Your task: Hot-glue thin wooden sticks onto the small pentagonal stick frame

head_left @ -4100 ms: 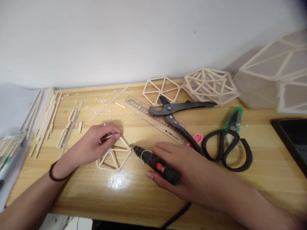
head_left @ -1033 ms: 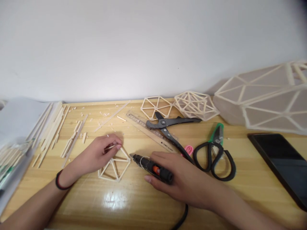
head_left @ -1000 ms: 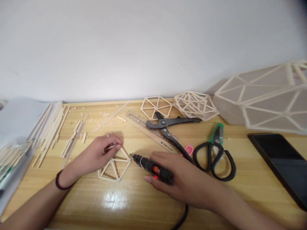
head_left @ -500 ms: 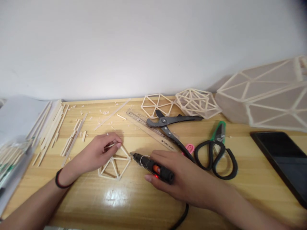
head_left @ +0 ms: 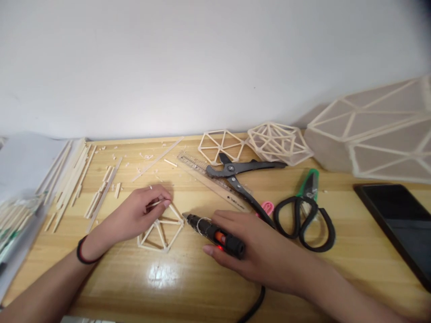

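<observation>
My left hand [head_left: 143,213] is closed, pinching a thin wooden stick [head_left: 173,210] at the upper side of a small stick frame [head_left: 165,237]. That frame, built of short pale sticks joined in triangles, rests on the wooden table, and the hand hides part of it. My right hand [head_left: 249,246] is wrapped round a black glue pen [head_left: 212,231] with a small red light and an orange part inside. Its tip points left at the frame's right corner, touching it or just beside it. A black cord [head_left: 254,307] shows below the right hand.
Cut sticks [head_left: 72,177] lie at left by a plastic bag of sticks [head_left: 16,220]. Behind my hands are a ruler [head_left: 212,181], black cutters [head_left: 232,169], scissors [head_left: 303,222] and finished stick frames [head_left: 279,143]. A phone [head_left: 393,224] lies at right beside a large covered structure [head_left: 380,130].
Both hands, the pen and the small frame keep almost the same place. The view has shifted very slightly.
</observation>
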`<state>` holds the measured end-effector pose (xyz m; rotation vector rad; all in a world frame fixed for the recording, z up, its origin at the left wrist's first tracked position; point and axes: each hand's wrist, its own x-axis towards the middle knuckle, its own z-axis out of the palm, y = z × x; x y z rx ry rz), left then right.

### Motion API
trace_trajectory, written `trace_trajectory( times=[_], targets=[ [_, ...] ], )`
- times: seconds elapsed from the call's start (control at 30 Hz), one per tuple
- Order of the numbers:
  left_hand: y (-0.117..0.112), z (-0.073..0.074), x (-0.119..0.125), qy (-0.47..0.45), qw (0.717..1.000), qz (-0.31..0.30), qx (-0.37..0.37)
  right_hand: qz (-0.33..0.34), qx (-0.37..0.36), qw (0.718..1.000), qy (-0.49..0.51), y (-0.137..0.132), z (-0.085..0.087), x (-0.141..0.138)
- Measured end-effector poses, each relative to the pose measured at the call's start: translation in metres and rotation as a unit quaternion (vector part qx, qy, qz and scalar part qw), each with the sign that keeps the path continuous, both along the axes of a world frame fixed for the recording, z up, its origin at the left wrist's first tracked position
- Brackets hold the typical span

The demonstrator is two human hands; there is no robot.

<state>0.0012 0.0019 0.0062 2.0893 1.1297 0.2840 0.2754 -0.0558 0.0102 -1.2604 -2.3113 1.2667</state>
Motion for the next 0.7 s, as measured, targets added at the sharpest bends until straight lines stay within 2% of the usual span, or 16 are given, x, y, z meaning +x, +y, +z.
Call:
trace_trajectory(
  times=[0.7],
  targets=[
    [-0.0003, -0.004, -0.0017, -0.02, 1.0, 0.009, -0.009, -0.011, -0.01, 1.0, 0.006, 0.0009, -0.0052, -0.0003]
  ],
)
